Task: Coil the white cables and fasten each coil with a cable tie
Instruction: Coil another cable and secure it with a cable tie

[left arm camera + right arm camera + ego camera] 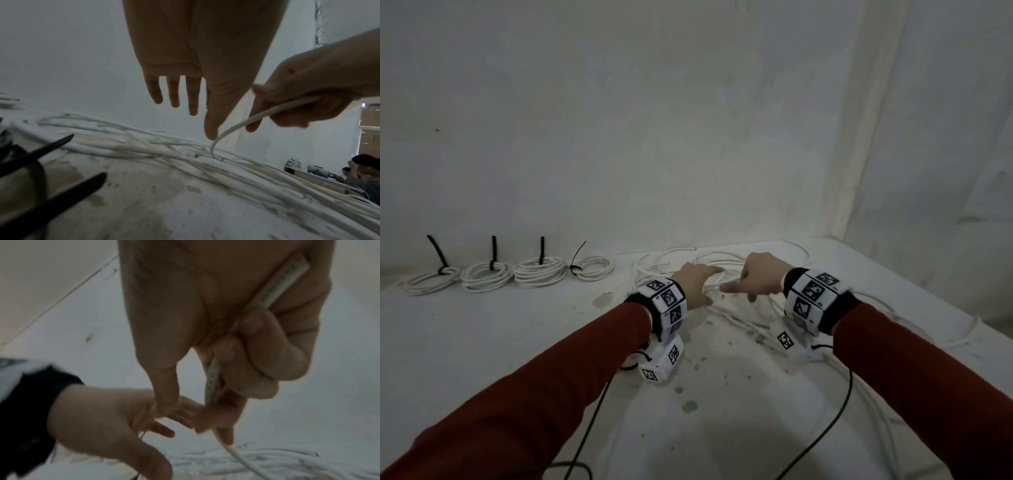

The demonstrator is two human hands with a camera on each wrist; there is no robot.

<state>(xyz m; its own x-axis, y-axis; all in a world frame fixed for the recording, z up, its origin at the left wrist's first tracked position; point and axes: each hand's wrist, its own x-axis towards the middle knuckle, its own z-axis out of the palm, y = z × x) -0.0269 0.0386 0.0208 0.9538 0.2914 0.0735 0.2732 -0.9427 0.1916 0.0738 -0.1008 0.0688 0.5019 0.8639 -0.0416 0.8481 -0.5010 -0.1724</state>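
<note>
Pulling the white cable (236, 128) gripped in the right hand's (312, 97) curled fingers risks snagging it in the loose cable pile (205, 162) at frame centre, since the left hand (197, 68), fingers spread, holds nothing.

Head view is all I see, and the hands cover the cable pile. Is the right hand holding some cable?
Observer: Yes. The right hand grips one white cable, curled round it.
Operator: And the left hand?
Observer: The left hand holds nothing. Its fingers are straight, and the index tip is right beside that cable.
Operator: Are loose ties near?
Observer: Yes, black cable ties show low on the table, close by the left wrist.
</note>
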